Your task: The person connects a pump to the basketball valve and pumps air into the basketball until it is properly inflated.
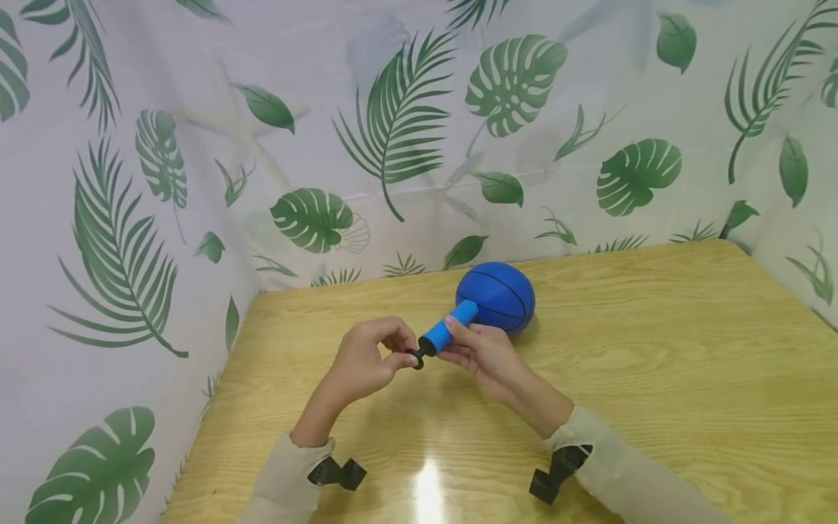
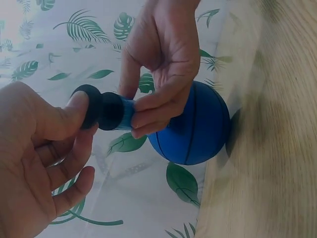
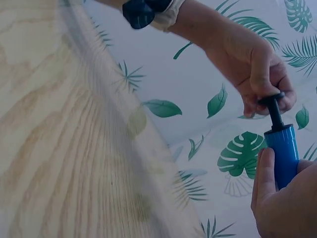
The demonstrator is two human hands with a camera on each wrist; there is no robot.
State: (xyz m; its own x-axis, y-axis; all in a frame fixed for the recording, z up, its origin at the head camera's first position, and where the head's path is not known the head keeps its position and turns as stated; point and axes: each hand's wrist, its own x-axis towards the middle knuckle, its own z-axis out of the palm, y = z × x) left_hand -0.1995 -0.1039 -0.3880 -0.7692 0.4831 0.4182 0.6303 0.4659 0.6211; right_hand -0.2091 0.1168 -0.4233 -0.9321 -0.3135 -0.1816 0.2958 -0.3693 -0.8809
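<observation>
A blue hand pump (image 1: 449,327) with a black handle (image 1: 417,356) slants between my two hands in the head view. My right hand (image 1: 487,356) grips its blue barrel (image 3: 284,154). With thumb and fingers, my left hand (image 1: 366,360) pinches the black handle, and a short length of black rod shows between handle and barrel in the right wrist view. Just past the pump's far end, a blue ball (image 1: 500,295) with black lines rests on the table. Whether the pump's tip goes into the ball is hidden.
The wood-grain table (image 1: 655,364) stretches out to both sides of the ball. Behind and beside it hangs a white cloth (image 1: 419,240) printed with green leaves. A black device (image 1: 337,473) is strapped to each wrist over a light sleeve (image 1: 641,466).
</observation>
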